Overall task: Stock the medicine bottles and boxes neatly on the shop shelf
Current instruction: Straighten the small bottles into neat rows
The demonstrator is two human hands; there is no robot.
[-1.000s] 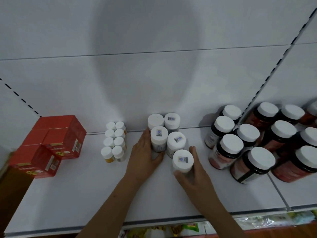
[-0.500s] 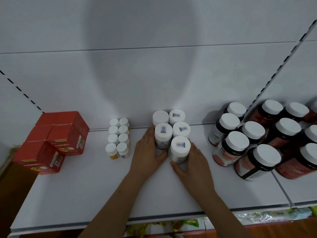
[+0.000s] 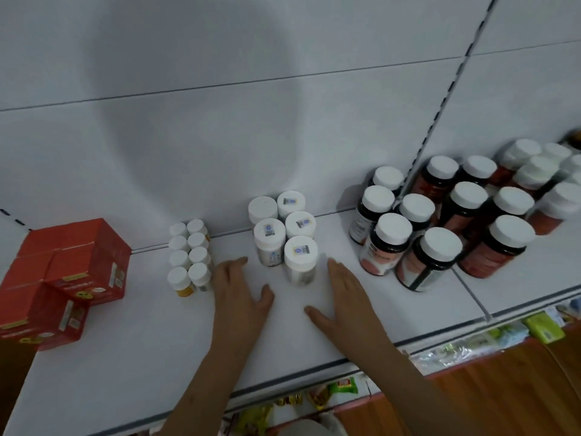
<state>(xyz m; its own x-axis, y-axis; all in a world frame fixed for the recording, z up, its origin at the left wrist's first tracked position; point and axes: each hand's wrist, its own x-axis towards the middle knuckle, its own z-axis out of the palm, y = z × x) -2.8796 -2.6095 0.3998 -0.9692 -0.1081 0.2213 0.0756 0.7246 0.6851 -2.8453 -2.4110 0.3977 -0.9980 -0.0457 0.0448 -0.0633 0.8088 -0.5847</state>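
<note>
Five white bottles (image 3: 284, 234) between hands | left hand (image 3: 240, 297) released | right hand (image 3: 342, 302) released

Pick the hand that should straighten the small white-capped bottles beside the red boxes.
Left. The left hand lies open right beside the small bottles; the right hand sits beyond the medium bottles, farther off.

Shop: white shelf (image 3: 125, 357) of ranked medicine bottles (image 3: 283, 234)
</note>
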